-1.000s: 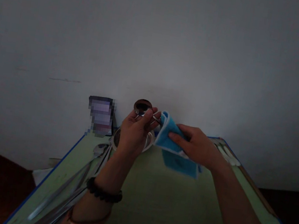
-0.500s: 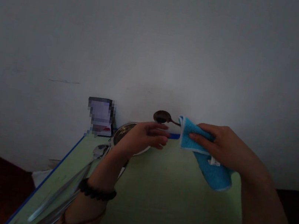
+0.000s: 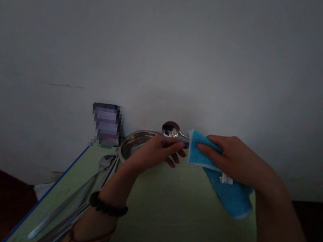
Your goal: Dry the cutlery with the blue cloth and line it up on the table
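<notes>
A metal spoon (image 3: 171, 129) is held up near the wall, its bowl pointing left. The end of its handle disappears into a folded blue cloth (image 3: 205, 150) with a white edge. My right hand (image 3: 226, 153) is closed on this cloth, thumb and fingers pressing it around the handle, while a loose part with a white tag hangs below. Just under the spoon's bowl is my left hand (image 3: 164, 152), its fingers loosely bent and apart, with no object visible in it. Whether its thumb touches the spoon I cannot tell.
A round metal bowl (image 3: 129, 144) stands at the table's back edge, partly behind my left hand. Left of my forearm lie another spoon (image 3: 106, 162) and several long metal utensils (image 3: 59, 215) on the green table (image 3: 193, 231). A blurred-out device (image 3: 106, 123) leans on the wall (image 3: 172, 50).
The spoon's bowl has turned and now shows a bright reflection. My right hand and the cloth have shifted slightly left. My left hand has rotated, its fingers now pointing lower.
</notes>
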Motion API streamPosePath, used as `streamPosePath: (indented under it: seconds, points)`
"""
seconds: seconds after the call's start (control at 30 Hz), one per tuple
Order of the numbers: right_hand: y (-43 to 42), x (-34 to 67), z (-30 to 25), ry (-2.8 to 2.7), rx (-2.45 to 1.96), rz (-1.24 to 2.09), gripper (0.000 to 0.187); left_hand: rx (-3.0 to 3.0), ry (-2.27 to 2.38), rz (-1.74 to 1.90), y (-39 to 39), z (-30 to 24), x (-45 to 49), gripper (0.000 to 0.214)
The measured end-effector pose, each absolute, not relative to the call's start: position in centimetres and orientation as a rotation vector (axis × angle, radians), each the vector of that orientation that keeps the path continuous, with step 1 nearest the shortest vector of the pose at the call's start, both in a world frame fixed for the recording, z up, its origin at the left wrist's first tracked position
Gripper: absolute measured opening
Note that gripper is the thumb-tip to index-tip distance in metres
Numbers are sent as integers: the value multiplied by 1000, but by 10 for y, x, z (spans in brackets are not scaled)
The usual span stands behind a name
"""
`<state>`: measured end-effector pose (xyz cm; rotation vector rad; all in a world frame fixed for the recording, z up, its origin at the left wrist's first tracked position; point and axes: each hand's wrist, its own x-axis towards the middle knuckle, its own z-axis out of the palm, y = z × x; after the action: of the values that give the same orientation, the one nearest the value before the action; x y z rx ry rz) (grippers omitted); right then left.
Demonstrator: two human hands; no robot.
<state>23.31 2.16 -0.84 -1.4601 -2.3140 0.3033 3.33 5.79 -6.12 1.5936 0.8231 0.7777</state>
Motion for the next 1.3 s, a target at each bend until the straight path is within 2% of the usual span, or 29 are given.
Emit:
streamPosePath:
  seconds: [0.17, 0.3, 0.5, 0.7, 0.83, 1.1, 1.3]
  points:
    - [22, 230, -10, -2318, -1495, 294, 30, 1577, 930, 790, 60, -62, 30, 31]
    - [23, 231, -13, -2293, -1429, 407, 33, 1521, 972, 891, 61, -60, 29, 28]
    - [25, 223, -15, -2236, -1252, 696, 32, 1337, 856, 1208, 58, -55, 36, 27]
    - [21, 225, -16, -1865, -1290, 1203, 38, 1363, 646, 1329, 55, -55, 40, 33]
    - [22, 230, -19, -1683, -1302, 1396, 37, 1232, 597, 1397, 56, -56, 44, 21]
    - [33, 235, -25, -1913, -1222, 1308, 36, 1136, 705, 1482, 56, -56, 44, 18]
    - [34, 241, -21, -2157, -1207, 1016, 29, 1412, 932, 1362, 55, -60, 42, 18]
